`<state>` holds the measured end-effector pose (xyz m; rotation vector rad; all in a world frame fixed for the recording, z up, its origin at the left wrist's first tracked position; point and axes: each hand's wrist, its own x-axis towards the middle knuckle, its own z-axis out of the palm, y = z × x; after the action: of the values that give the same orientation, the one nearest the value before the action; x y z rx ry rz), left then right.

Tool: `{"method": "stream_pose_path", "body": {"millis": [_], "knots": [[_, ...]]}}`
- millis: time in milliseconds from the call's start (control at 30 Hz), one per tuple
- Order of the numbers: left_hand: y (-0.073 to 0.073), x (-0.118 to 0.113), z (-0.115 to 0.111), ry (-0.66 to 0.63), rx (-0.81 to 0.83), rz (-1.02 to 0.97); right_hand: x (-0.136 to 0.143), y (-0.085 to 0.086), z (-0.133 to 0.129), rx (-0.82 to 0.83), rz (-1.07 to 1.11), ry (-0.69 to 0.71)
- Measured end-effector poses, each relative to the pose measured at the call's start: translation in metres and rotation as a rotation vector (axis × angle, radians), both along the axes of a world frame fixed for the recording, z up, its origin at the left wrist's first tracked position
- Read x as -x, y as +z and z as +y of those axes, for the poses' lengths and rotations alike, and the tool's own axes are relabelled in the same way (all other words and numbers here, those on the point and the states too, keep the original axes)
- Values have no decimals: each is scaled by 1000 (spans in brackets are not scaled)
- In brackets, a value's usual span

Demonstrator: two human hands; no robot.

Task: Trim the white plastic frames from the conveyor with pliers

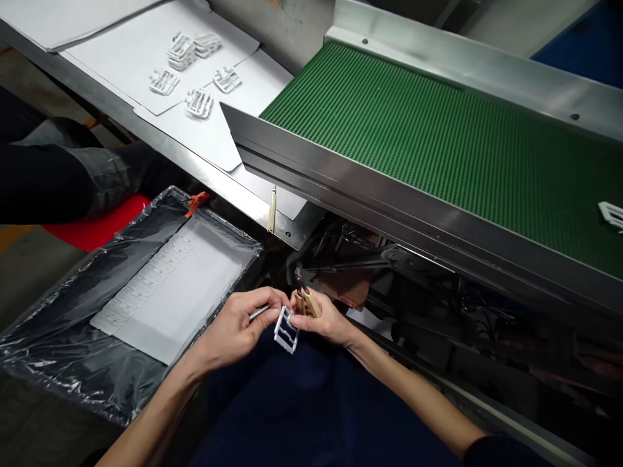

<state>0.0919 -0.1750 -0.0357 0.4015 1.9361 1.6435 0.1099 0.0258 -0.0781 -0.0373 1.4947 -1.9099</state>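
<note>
Low in the middle of the head view, a small white plastic frame [278, 335] with rectangular openings is held tilted between both hands. My left hand [238, 327] is closed, its fingertips pinching at the frame's upper left edge. A thin pale strip [259, 312] also shows between those fingers; its kind I cannot make out. My right hand [328, 322] is closed around nippers [308, 303] with beige handles, their dark jaws pointing up and away. The right thumb rests against the frame's right side.
White paper on the metal table [214, 152] bears several stacks of similar white frames [198, 102]. A beige cutter [272, 211] lies at its corner. Right is a green conveyor belt [413, 136] with metal sides. A plastic-wrapped tray [63, 344] holds flat parts. Another person's sleeve [43, 181] is left.
</note>
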Motion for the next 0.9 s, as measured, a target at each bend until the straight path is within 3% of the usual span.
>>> {"method": "stream_pose_path", "body": {"millis": [67,200,367,500,900], "knots": [[-1,-3,-3,-60,39,-11,-3,6,3,-109,63,56],[-3,-6,-7,-87,190,20,9,36,26,-539,349,223],[1,-5,-4,-131,252,126,25,75,45,-1012,728,629],[5,-6,-1,-142,280,205,30,90,37,-1104,816,830],[5,-7,-1,-177,321,240,47,105,26,-1128,1002,1016]]}}
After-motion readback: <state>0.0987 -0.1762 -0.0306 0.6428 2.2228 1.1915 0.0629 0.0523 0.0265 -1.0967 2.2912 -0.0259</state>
